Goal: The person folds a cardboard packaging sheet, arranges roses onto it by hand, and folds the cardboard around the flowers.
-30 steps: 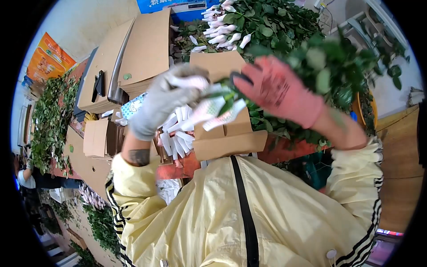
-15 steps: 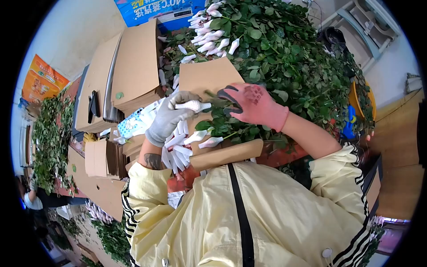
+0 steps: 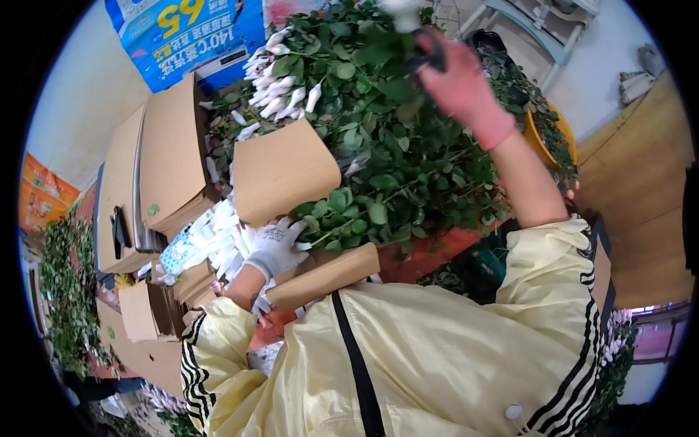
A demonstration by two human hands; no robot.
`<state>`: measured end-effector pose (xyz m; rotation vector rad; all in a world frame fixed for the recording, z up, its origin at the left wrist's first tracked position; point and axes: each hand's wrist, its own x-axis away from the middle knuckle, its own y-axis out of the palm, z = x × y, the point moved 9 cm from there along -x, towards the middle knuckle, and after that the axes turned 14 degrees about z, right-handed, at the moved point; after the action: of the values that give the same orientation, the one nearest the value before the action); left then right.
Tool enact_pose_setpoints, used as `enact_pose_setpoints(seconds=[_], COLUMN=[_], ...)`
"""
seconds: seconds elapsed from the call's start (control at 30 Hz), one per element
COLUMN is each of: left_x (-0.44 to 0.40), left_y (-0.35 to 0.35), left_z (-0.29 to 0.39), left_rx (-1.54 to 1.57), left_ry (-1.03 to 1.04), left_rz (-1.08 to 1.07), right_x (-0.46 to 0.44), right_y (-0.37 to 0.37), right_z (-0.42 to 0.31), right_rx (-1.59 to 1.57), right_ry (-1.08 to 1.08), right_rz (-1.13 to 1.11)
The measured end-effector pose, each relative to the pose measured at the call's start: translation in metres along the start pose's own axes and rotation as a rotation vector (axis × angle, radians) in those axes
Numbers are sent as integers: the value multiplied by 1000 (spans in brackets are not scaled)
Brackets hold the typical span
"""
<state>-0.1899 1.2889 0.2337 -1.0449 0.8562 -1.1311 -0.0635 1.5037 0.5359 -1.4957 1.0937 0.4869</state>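
My left hand (image 3: 275, 246), in a white glove, lies low between two pieces of brown cardboard, beside loose white sleeves (image 3: 218, 231). Its fingers are spread, with some tips hidden by leaves and board. Above it is the curved cardboard sheet (image 3: 285, 171); nearer my body is the folded cardboard edge (image 3: 324, 277). My right hand (image 3: 457, 84), in a pink glove with dark fingertips, is raised over the leafy pile. Its fingers are closed around a rose stem, whose white-sleeved head (image 3: 402, 13) is blurred at the top edge.
Rose stems with green leaves (image 3: 408, 153) cover the table, with white-sleeved rose heads (image 3: 280, 91) at the back. Cardboard stacks (image 3: 171, 149) stand at left, with a black tool (image 3: 119, 231) on one. A yellow tub (image 3: 555, 135) and a pale chair (image 3: 535, 33) are at right.
My right hand has moved up and away with the rose. My left hand has let go of the rose head and dropped toward the cardboard near my body. The view has shifted.
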Motion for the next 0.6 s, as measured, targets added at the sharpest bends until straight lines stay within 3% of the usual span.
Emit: enact_pose_setpoints(seconds=[0.1,0.13,0.17,0.23,0.27,0.33,0.4,0.47,0.53,0.6], left_x=[0,1,2,3,3,3,6,14,28,49], left_y=[-6,-7,-6,-2,-3,-13,-62,-120,-166,-208], left_z=[6,9,10,7,6,8,36,58,80,98], left_rx=[-63,-111,-123,-123,-128,-137,88,423,849,983], left_ry=[67,93,86,81,70,47,160,93,111,156], left_rz=[81,73,58,81,96,88,342,494,582,668], right_x=[-34,-56,-60,-66,-59,-48,-25,7,37,83], right_y=[-73,-112,-138,-201,-223,-245,-229,-173,-103,-56], right_z=[106,171,190,207,202,187,115,39,-57,-88], right_rx=[-218,62,-304,-273,-463,-442,-12,194,317,289], right_ry=[257,103,344,284,281,222,31,-229,-683,-696], right_rz=[254,359,401,585,779,837,787,569,31,-271])
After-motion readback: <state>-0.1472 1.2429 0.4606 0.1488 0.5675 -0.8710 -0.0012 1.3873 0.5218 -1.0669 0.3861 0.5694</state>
